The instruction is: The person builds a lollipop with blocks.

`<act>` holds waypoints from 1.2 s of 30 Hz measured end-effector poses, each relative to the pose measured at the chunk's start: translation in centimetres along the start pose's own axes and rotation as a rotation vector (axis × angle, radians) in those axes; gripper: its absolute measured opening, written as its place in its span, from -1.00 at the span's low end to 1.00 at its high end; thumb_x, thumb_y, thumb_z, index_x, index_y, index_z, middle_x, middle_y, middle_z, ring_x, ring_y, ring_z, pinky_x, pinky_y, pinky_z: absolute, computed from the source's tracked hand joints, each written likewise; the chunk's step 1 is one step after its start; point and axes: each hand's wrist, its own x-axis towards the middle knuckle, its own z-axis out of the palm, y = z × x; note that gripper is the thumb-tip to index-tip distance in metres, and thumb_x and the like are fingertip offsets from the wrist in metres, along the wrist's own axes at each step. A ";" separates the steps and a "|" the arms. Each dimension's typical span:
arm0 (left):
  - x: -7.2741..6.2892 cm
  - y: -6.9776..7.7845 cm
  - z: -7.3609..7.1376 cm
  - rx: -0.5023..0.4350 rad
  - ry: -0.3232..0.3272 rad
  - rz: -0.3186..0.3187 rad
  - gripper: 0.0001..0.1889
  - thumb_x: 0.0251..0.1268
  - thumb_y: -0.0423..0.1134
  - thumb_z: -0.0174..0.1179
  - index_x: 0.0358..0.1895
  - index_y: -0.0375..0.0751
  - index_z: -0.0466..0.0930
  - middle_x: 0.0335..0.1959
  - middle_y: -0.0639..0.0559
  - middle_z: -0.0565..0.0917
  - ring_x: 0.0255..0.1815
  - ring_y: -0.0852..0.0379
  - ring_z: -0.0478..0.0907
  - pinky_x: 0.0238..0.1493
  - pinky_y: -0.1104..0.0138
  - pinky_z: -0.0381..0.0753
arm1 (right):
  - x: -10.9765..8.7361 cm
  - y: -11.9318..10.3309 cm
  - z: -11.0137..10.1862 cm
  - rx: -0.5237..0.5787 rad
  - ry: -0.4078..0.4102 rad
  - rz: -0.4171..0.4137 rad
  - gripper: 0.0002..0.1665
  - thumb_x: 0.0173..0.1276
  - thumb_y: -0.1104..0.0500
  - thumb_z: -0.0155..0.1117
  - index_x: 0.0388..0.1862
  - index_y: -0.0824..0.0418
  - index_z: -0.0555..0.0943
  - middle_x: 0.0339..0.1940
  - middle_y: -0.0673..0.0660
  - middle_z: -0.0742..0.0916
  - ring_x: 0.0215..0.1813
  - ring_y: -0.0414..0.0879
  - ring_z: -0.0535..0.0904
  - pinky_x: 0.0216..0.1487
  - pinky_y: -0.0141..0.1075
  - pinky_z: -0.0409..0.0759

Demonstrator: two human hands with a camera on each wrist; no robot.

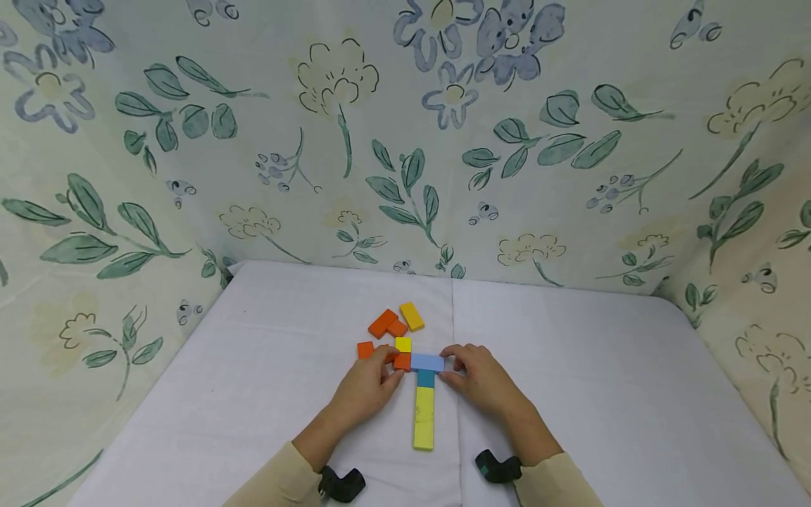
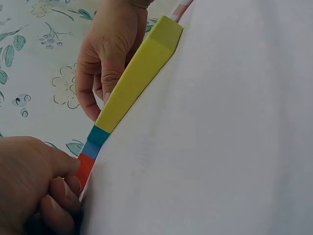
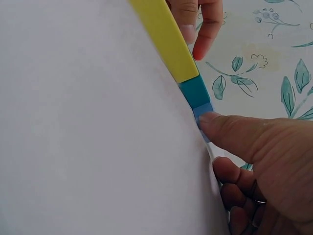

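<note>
My left hand (image 1: 365, 386) pinches a small orange-red block (image 1: 402, 362) between thumb and index finger. A light blue block (image 1: 427, 362) lies against that block's right side, and my right hand (image 1: 484, 379) grips its right end. Below the blue piece sits a teal block (image 1: 426, 379), followed by a long yellow-green block (image 1: 424, 418) stretching toward me. Just above the orange-red block is a small yellow block (image 1: 403, 344). In the right wrist view the thumb (image 3: 220, 125) presses on the blue block's end; the other fingertips are partly hidden.
Loose blocks lie beyond the hands: an orange block (image 1: 383, 323), a smaller orange one (image 1: 397, 329) touching it, and a yellow block (image 1: 412, 316). Another orange block (image 1: 365, 350) is beside the left fingers. A white cloth (image 1: 266, 394) covers the table; floral fabric (image 1: 355, 141) hangs behind.
</note>
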 end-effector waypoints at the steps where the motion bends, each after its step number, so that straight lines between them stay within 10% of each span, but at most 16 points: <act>1: 0.0 0.0 0.0 0.000 0.003 0.002 -0.60 0.43 -0.09 0.30 0.24 -0.10 0.52 -0.66 0.20 0.42 -0.66 0.29 0.34 -0.62 0.47 0.32 | 0.0 0.0 0.0 0.000 -0.001 0.001 -0.63 0.31 -0.01 0.49 0.09 -0.14 0.65 -0.34 -0.09 0.56 -0.19 -0.13 0.41 -0.19 -0.28 0.44; 36: -0.6 0.9 -0.9 -0.004 -0.070 -0.047 -0.60 0.37 -0.12 0.35 0.18 -0.13 0.52 -0.58 0.14 0.47 -0.59 0.24 0.38 -0.57 0.46 0.38 | 0.0 -0.1 0.0 0.003 -0.013 0.018 -0.62 0.33 -0.02 0.48 0.10 -0.17 0.64 -0.30 -0.09 0.58 -0.16 -0.13 0.42 -0.15 -0.28 0.47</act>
